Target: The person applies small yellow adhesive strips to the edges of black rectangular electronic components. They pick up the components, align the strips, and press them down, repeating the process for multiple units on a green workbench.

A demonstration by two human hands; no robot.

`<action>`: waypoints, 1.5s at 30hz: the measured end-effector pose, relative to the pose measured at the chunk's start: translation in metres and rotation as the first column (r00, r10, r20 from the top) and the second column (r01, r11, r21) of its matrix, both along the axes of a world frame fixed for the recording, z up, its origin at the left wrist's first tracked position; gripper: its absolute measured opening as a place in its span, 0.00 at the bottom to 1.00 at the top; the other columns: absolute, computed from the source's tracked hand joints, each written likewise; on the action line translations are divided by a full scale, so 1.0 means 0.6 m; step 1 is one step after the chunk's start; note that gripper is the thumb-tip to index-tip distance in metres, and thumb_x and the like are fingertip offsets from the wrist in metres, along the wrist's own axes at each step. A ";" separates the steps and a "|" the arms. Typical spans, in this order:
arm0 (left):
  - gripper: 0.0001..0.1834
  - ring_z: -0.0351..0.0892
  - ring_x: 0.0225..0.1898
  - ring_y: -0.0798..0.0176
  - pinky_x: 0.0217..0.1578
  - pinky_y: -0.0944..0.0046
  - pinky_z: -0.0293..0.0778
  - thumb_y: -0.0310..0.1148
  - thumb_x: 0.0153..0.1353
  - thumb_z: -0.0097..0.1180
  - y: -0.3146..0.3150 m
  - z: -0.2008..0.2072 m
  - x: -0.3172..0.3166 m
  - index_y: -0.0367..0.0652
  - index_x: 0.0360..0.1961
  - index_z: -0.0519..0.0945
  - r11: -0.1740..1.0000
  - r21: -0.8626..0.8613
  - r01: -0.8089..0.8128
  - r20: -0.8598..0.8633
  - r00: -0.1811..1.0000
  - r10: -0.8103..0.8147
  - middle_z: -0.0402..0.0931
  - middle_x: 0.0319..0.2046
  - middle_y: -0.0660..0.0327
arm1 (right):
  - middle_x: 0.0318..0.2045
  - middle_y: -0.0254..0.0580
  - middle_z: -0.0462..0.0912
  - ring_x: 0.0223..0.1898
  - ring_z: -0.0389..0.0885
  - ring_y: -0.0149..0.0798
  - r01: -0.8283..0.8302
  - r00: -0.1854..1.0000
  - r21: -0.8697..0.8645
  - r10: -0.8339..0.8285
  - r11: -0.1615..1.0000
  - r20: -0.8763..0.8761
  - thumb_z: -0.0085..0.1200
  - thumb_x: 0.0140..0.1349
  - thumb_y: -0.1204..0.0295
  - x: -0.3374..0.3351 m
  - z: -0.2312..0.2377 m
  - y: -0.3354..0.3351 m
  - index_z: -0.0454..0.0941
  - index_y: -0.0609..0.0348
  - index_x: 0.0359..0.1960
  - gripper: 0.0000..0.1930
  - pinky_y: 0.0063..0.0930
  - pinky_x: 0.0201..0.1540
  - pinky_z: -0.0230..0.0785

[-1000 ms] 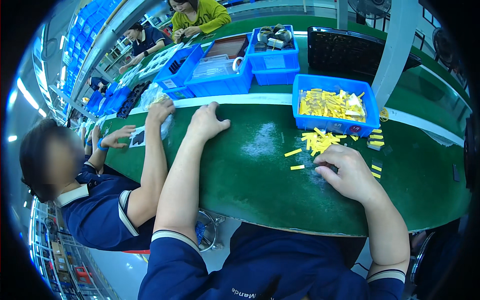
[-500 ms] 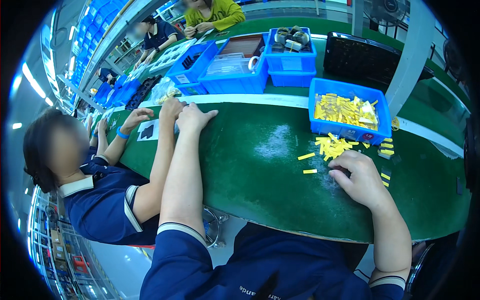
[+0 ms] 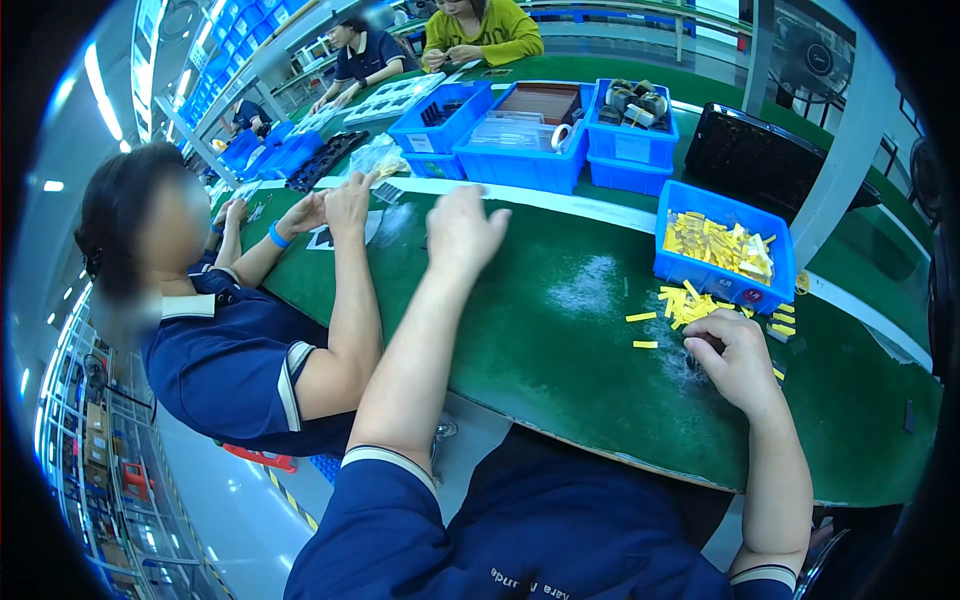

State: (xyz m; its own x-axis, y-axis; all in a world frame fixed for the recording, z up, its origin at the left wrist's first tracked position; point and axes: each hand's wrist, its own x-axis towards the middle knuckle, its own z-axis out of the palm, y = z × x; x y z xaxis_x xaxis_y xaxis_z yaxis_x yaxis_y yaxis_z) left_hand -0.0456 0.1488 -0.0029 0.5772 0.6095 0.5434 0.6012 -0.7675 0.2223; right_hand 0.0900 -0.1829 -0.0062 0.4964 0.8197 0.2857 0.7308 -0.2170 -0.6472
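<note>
The small yellow flat pieces lie loose on the green worktop, spilled just at seven o'clock of the blue plastic bin that holds more of them, probably so they are easy to pick. The right hand rests on the worktop at five o'clock of this heap, fingers curled together near one piece; I cannot tell if it grips anything. The left hand hovers at nine o'clock, arm stretched forward, fingers loosely apart and empty.
</note>
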 end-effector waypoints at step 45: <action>0.24 0.70 0.51 0.47 0.54 0.54 0.65 0.30 0.55 0.59 -0.313 -0.087 0.116 0.34 0.52 0.71 0.759 -0.341 0.554 0.051 0.817 -0.574 0.71 0.48 0.47 | 0.27 0.43 0.77 0.32 0.79 0.47 0.104 0.987 -0.031 -0.100 0.994 0.125 0.55 0.55 0.70 0.092 -0.059 -0.216 0.79 0.58 0.29 0.05 0.40 0.36 0.72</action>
